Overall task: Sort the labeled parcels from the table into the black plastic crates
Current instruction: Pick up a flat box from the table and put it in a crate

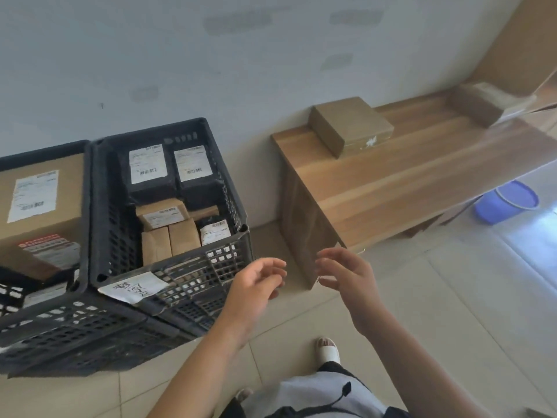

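Two black plastic crates stand on the floor at the left. The right crate [99, 206] holds several labeled parcels, black and brown. The left crate [86, 182] holds one large brown box [39, 212] with a white label. On the wooden table [407, 182] lie a brown cardboard parcel [351, 126] near the wall and a second, blurred brown parcel [476, 104] further right. My left hand [256, 285] hovers by the right crate's near corner, fingers relaxed and empty. My right hand [346, 273] hangs empty, fingers spread, in front of the table's near end.
A blue plastic bucket [506, 203] sits on the tiled floor under the table's right part. A white handwritten label [135, 286] is stuck on the right crate's rim. The white wall runs behind crates and table. My feet are on the tiles below.
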### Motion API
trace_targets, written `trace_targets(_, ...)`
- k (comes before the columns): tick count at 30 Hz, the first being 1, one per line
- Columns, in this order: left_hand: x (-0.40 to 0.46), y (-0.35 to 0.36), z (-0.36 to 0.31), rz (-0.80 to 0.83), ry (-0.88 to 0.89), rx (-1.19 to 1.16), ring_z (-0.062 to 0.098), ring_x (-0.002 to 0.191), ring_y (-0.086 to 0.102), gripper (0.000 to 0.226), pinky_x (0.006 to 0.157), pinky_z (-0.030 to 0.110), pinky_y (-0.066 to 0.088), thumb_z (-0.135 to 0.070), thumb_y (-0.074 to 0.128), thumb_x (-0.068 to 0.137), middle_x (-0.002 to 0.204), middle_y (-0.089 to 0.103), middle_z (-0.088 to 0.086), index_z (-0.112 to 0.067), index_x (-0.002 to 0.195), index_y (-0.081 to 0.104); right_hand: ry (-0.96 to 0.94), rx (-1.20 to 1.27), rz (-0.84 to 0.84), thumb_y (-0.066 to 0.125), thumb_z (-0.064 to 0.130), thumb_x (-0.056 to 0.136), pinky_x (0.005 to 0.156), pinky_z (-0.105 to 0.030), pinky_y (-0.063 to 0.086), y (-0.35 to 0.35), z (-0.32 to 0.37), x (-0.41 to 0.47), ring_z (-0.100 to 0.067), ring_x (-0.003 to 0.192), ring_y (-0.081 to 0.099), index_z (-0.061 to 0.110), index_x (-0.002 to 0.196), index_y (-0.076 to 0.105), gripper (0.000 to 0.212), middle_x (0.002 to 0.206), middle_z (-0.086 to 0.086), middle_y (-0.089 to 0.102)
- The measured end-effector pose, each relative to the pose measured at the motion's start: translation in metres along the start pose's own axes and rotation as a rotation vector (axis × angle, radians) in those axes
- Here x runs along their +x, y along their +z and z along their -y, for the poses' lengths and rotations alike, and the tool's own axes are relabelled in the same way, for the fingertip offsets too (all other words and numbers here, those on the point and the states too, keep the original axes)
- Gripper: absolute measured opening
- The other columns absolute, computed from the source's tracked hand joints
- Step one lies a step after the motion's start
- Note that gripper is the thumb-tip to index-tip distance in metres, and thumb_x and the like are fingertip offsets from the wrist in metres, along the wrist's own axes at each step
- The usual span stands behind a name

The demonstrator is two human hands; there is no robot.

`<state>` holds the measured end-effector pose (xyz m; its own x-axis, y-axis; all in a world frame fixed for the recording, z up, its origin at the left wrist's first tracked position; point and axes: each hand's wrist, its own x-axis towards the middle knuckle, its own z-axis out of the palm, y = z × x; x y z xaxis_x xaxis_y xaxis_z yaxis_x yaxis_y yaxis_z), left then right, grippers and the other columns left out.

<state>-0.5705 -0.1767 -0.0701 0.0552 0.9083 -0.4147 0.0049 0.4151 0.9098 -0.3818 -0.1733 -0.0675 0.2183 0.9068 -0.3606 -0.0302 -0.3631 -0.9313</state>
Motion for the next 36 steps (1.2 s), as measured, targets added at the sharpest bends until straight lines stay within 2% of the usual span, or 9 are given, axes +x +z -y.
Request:
trace_targets(3, 0.019, 0.039, -0.010, -0.018, -0.007, 0.018, 0.015, 0.081, 0.066, 0.028, 0.072, 0.026, 0.053, 0.008, 0.055, 0.098, 0.094, 0.073, 0.006, -0.012, 0.102, 0.073, 0.012, 0.045, -0.011, 0.066, 0.002, 0.096, 0.077, -0.038, 0.055, -0.034, 0.006, 0.023, -0.019, 0.077, 0.067, 0.014, 0.094, 0.076, 0.016, 0.078, -0.001, 0.073)
trace_targets(5, 0.034, 0.071, -0.020, -0.025, -0.003, 0.024, 0.015, 0.081, 0.066, 0.027, 0.071, 0.024, 0.055, 0.007, 0.055, 0.098, 0.093, 0.074, 0.006, -0.013, 0.101, 0.074, 0.007, 0.070, -0.030, 0.065, 0.002, 0.096, 0.076, -0.036, 0.055, -0.065, 0.016, 0.042, -0.018, 0.075, 0.067, 0.012, 0.095, 0.076, 0.015, 0.075, 0.000, 0.072)
trace_targets(13, 0.109, 0.197, -0.037, -0.048, 0.030, 0.066, 0.017, 0.098, 0.070, 0.023, 0.088, 0.034, 0.060, -0.005, 0.062, 0.099, 0.101, 0.075, 0.003, -0.023, 0.101, 0.076, 0.009, 0.076, -0.072, 0.066, 0.008, 0.098, 0.081, -0.035, 0.060, -0.188, 0.036, 0.121, -0.016, 0.081, 0.071, 0.013, 0.098, 0.077, 0.012, 0.087, -0.004, 0.075)
trace_targets(18, 0.145, 0.234, -0.046, -0.065, 0.001, 0.131, 0.023, 0.109, 0.066, 0.019, 0.101, 0.046, 0.056, -0.015, 0.065, 0.100, 0.114, 0.070, -0.001, -0.030, 0.111, 0.070, 0.007, 0.065, -0.063, 0.064, 0.011, 0.100, 0.081, -0.033, 0.061, -0.235, 0.051, 0.165, -0.018, 0.085, 0.073, 0.014, 0.101, 0.076, 0.012, 0.090, -0.004, 0.076)
trace_targets(20, 0.168, 0.243, -0.056, -0.077, 0.005, 0.150, 0.014, 0.110, 0.064, 0.021, 0.100, 0.042, 0.055, -0.021, 0.065, 0.101, 0.121, 0.067, -0.005, -0.032, 0.118, 0.066, 0.001, 0.060, -0.067, 0.064, 0.012, 0.100, 0.078, -0.030, 0.060, -0.247, 0.060, 0.189, -0.018, 0.088, 0.074, 0.016, 0.102, 0.076, 0.013, 0.093, -0.005, 0.077)
trace_targets(23, 0.213, 0.258, -0.071, -0.082, 0.004, 0.162, 0.007, 0.114, 0.060, 0.024, 0.086, 0.026, 0.050, -0.031, 0.065, 0.101, 0.126, 0.062, -0.012, -0.037, 0.123, 0.062, -0.001, 0.042, -0.062, 0.064, 0.014, 0.100, 0.078, -0.030, 0.058, -0.261, 0.073, 0.231, -0.018, 0.091, 0.074, 0.019, 0.102, 0.076, 0.013, 0.096, -0.003, 0.076)
trace_targets(25, 0.250, 0.267, -0.078, -0.089, -0.018, 0.153, 0.012, 0.122, 0.057, 0.031, 0.088, 0.027, 0.046, -0.037, 0.066, 0.100, 0.132, 0.058, -0.012, -0.036, 0.130, 0.058, 0.006, 0.020, -0.052, 0.064, 0.017, 0.100, 0.079, -0.031, 0.058, -0.269, 0.080, 0.264, -0.018, 0.093, 0.073, 0.020, 0.103, 0.076, 0.012, 0.097, -0.002, 0.075)
trace_targets(31, 0.384, 0.292, -0.090, -0.157, -0.143, 0.099, 0.023, 0.144, 0.042, 0.068, 0.110, 0.041, 0.036, -0.057, 0.062, 0.097, 0.157, 0.042, -0.003, -0.027, 0.154, 0.040, 0.076, -0.062, -0.044, 0.064, 0.024, 0.101, 0.091, -0.039, 0.058, -0.285, 0.113, 0.387, -0.015, 0.102, 0.066, 0.023, 0.112, 0.070, 0.012, 0.110, -0.001, 0.069)
trace_targets(36, 0.498, 0.317, -0.097, -0.328, -0.233, -0.073, 0.028, 0.151, 0.033, 0.082, 0.117, 0.048, 0.029, -0.051, 0.062, 0.098, 0.168, 0.030, 0.001, -0.023, 0.164, 0.021, 0.284, -0.142, -0.007, 0.066, 0.030, 0.101, 0.103, -0.046, 0.054, -0.293, 0.133, 0.514, -0.024, 0.120, 0.059, 0.016, 0.144, 0.055, 0.047, 0.135, -0.004, 0.059)
